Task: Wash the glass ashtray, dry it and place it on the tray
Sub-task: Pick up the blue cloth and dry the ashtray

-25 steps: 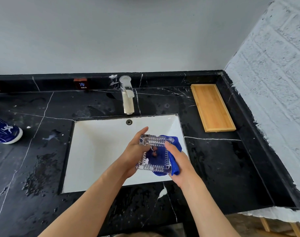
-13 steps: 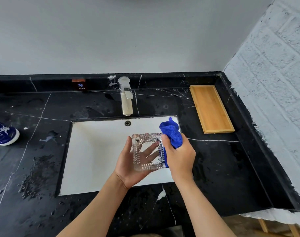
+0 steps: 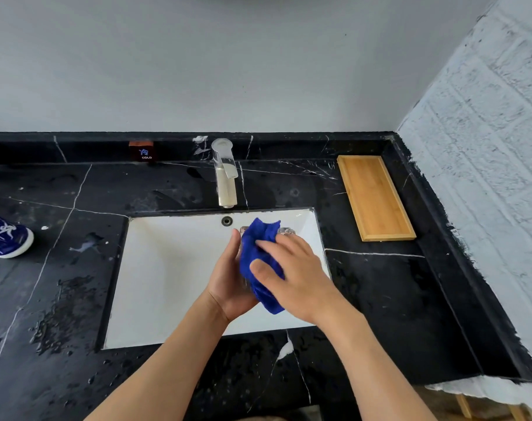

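Hands: left (image 3: 228,284) grips ashtray (image 3: 286,231), right (image 3: 295,278) presses cloth (image 3: 258,256) (tag (image 3: 145,152): "COLD").

A white sink (image 3: 167,268) lies beneath the fingers (image 3: 277,244), its overflow hole (image 3: 226,221) just beyond them. Farther beyond stands a chrome faucet (image 3: 226,177) on the black, white-veined countertop (image 3: 380,299). Left of the faucet, a small label (image 3: 144,153) reads "COLD" (with a blue character above the word). Well left of the fingers sits a blue shoe (image 3: 6,238), and nearer than it a wet patch (image 3: 67,308). Far to their right rises a white-painted brick wall (image 3: 486,147).
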